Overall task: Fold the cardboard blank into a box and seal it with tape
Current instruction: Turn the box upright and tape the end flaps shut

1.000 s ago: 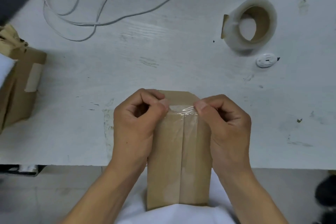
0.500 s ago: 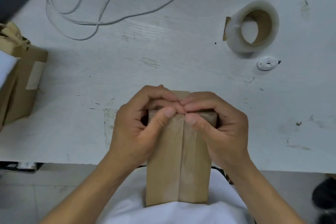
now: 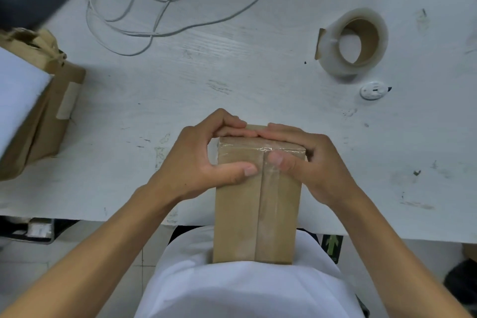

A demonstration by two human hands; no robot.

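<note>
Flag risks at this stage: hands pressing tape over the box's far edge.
1. Clear tape looks wrinkled at the brown cardboard box edge; creases may stay.
2. The box overhangs the white table, braced against the torso; pressure from the left hand and right hand could shift it.

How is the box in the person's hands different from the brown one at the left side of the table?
The held box is closed, smooth, with clear tape along its seam; the left box looks crumpled, its top torn. The held box is gripped by both hands, left hand and right hand; the left box lies untouched. Both are brown cardboard.
</note>
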